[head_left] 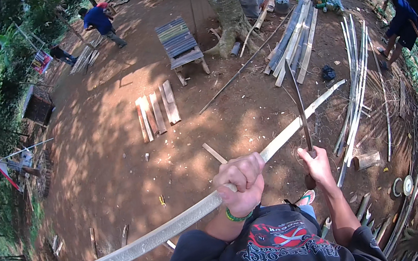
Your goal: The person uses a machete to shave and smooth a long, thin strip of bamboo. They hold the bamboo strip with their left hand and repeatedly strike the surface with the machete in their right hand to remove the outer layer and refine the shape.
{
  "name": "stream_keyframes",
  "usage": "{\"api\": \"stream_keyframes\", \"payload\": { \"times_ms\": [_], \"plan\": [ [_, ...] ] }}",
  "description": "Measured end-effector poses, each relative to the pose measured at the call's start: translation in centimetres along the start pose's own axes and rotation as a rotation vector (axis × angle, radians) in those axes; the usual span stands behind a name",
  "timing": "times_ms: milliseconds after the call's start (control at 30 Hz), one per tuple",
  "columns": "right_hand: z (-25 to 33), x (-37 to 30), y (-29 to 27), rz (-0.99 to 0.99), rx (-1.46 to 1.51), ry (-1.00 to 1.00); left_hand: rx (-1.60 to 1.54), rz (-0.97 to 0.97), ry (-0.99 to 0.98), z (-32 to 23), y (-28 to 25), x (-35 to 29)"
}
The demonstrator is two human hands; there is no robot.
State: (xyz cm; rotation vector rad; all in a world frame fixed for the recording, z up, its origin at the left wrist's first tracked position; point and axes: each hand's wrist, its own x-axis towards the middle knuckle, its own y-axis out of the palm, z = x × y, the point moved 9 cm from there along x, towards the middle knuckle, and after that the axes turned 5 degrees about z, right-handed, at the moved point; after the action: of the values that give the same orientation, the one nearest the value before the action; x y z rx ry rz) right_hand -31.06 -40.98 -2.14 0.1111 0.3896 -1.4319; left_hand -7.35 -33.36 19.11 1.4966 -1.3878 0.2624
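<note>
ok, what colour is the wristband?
Mostly green: the wristband by the left hand, best seen in the head view.

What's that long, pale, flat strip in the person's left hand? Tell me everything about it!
The long, pale, flat strip looks like split bamboo or wood, whitish and a little rough. The person's left hand is closed around it. One end stretches to the picture's lower left; the other slants up and right, looking thinner toward its tip. It seems curved, but the lens bends edges too. A long, dark, metal-looking blade crosses it in the picture; I can't tell whether they touch.
</note>
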Motion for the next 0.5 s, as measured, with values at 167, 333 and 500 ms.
{"api": "stream_keyframes", "payload": {
  "times_ms": [167, 333, 500],
  "plan": [
    [7.9, -5.4, 0.9, 0.111, -0.357, -0.328, 0.016, 0.140, 0.044, 0.2, 2.1, 0.8],
    [10.1, -6.3, 0.5, 0.093, -0.438, -0.615, -0.029, 0.296, 0.065, -0.1, 4.1, 1.7],
    [-4.3, 3.0, -10.0, -0.258, -0.517, 0.065, -0.027, 0.244, 0.076, 0.3, 4.8, 0.9]
  ]
}}
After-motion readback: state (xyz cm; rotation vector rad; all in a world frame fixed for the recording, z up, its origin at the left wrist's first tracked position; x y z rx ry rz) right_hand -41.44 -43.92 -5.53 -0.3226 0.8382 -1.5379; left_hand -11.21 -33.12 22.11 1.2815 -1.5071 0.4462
